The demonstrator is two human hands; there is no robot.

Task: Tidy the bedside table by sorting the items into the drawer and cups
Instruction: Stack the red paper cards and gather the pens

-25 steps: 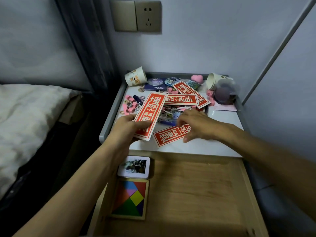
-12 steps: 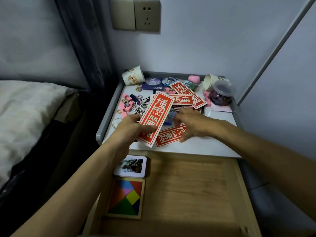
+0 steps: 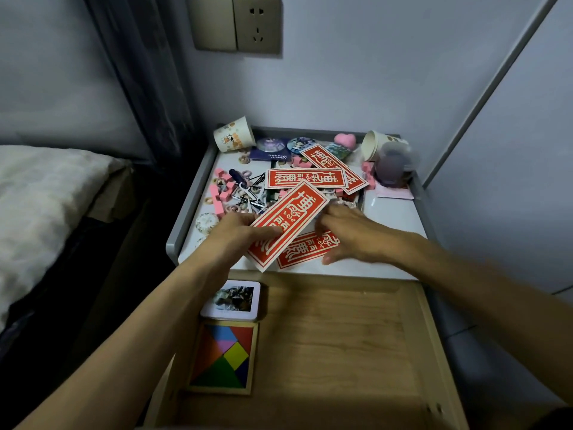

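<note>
My left hand [image 3: 235, 235] grips the near end of a long red card [image 3: 291, 217] with white characters, held tilted over the bedside table [image 3: 397, 212]. My right hand [image 3: 353, 234] rests flat on a second red card [image 3: 305, 249] lying near the table's front edge. Two more red cards [image 3: 307, 178] lie crossed further back among small clutter. A paper cup [image 3: 234, 135] lies tipped at the back left, another paper cup [image 3: 376, 144] at the back right. The wooden drawer [image 3: 341, 352] stands open below.
In the drawer's left part lie a white tin [image 3: 232, 301] and a coloured tangram puzzle [image 3: 223, 356]. Pink erasers, rings and hairpins [image 3: 238, 193] crowd the table's left side. A purple jar [image 3: 392, 167] sits back right. A bed [image 3: 40, 193] lies left.
My left hand has carried its red card rightward until it overlaps the card under my right hand. The view has shifted slightly.
</note>
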